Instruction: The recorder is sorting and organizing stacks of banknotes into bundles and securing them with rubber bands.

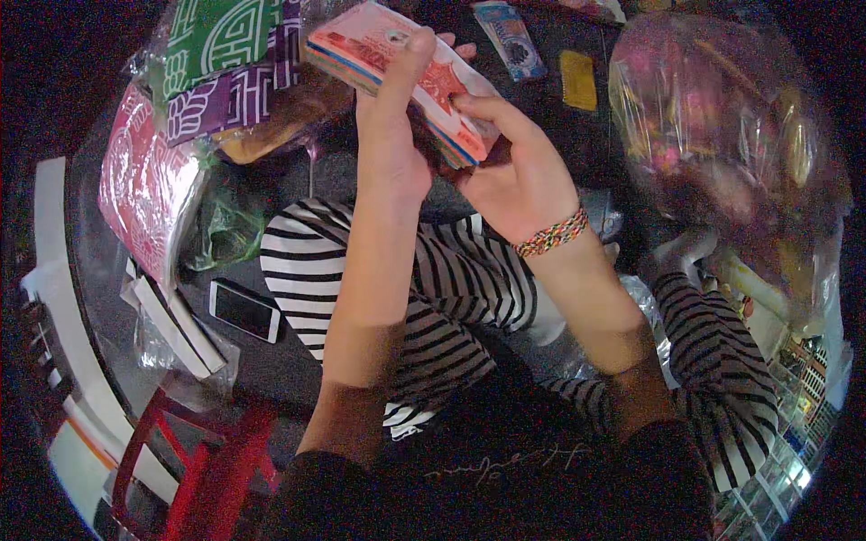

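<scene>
A thick stack of printed, banknote-like papers point(443, 84) is held up between my two hands at the top of the view. Its top sheet is red and pink, and blue and greenish layers show along the edge. My left hand point(398, 115) has its thumb lying across the top face, with fingertips showing past the far side. At the nearer end, my right hand point(514, 152) pinches the stack with its thumb on top; most of its fingers are hidden underneath. A braided multicoloured bracelet point(551, 232) circles the right wrist.
Plastic-wrapped green point(216, 44), purple point(230, 101) and pink point(145, 182) patterned packs lie left. Near my striped-trousered knee is a smartphone point(244, 310). Blue printed papers point(511, 40) and a yellow packet point(578, 80) lie ahead. A large clear plastic bag point(710, 122) bulges right; a red stool point(210, 473) stands lower left.
</scene>
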`<act>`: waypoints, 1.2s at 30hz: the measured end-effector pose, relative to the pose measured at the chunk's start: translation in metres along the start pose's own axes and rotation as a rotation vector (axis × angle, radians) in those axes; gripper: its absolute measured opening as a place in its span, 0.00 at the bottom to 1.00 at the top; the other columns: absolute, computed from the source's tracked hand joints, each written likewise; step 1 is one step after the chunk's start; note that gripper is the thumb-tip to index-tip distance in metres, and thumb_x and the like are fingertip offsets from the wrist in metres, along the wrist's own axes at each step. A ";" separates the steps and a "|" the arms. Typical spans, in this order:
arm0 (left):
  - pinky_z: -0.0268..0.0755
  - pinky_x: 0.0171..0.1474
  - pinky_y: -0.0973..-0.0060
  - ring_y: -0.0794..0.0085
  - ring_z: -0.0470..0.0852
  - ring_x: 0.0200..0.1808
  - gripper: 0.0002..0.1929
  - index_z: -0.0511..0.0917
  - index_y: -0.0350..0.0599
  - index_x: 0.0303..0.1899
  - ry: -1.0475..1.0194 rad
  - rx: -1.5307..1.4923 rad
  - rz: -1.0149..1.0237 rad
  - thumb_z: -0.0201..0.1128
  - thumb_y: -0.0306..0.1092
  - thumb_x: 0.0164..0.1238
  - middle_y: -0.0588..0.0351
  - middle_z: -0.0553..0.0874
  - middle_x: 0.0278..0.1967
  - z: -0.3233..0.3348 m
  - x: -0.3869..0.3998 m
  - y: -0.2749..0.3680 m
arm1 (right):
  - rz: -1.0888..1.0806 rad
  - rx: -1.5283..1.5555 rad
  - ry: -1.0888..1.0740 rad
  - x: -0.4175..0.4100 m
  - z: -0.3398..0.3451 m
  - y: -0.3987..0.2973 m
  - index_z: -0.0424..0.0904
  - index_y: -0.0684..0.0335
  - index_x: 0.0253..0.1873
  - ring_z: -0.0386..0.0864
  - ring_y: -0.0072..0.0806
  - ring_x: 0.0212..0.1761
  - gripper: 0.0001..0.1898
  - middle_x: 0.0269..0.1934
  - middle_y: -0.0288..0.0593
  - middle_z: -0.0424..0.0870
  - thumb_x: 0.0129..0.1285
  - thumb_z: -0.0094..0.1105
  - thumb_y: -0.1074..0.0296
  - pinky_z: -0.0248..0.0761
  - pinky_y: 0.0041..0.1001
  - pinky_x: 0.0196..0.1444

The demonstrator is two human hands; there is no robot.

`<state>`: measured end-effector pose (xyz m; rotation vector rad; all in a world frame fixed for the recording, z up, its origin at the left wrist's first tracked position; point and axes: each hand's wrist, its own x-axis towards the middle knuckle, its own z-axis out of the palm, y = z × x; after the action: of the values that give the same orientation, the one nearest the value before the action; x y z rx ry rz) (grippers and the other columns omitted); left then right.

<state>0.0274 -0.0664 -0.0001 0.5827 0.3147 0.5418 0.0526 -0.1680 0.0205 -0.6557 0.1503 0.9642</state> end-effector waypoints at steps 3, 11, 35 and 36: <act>0.75 0.46 0.68 0.64 0.81 0.43 0.21 0.69 0.36 0.47 -0.013 0.049 -0.003 0.64 0.38 0.56 0.49 0.79 0.40 -0.005 0.002 0.006 | 0.003 -0.019 -0.015 0.004 0.005 0.002 0.74 0.61 0.50 0.74 0.30 0.51 0.15 0.47 0.41 0.79 0.57 0.56 0.69 0.63 0.31 0.57; 0.70 0.54 0.64 0.61 0.79 0.45 0.15 0.71 0.35 0.44 0.058 -0.110 0.124 0.56 0.35 0.61 0.51 0.80 0.40 -0.021 0.006 0.034 | -0.219 -0.427 0.067 0.028 -0.029 -0.002 0.75 0.63 0.48 0.75 0.27 0.48 0.16 0.43 0.40 0.79 0.58 0.59 0.63 0.65 0.27 0.55; 0.63 0.60 0.53 0.56 0.74 0.51 0.12 0.72 0.41 0.46 -0.182 -0.402 -0.049 0.56 0.34 0.64 0.50 0.77 0.46 -0.038 0.011 0.057 | -0.843 -2.394 -0.573 0.097 -0.145 0.023 0.77 0.53 0.50 0.69 0.34 0.60 0.14 0.55 0.39 0.75 0.59 0.55 0.60 0.59 0.35 0.62; 0.71 0.50 0.59 0.58 0.77 0.46 0.13 0.70 0.40 0.48 0.061 -0.333 0.033 0.55 0.35 0.66 0.49 0.78 0.44 -0.025 0.008 0.057 | -0.779 -2.240 -0.453 0.097 -0.140 0.024 0.79 0.54 0.47 0.73 0.35 0.55 0.12 0.50 0.40 0.78 0.59 0.56 0.59 0.64 0.34 0.57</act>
<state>0.0011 -0.0114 0.0132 0.2498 0.2654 0.6291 0.1121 -0.1701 -0.1412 -2.1877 -1.7218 0.0756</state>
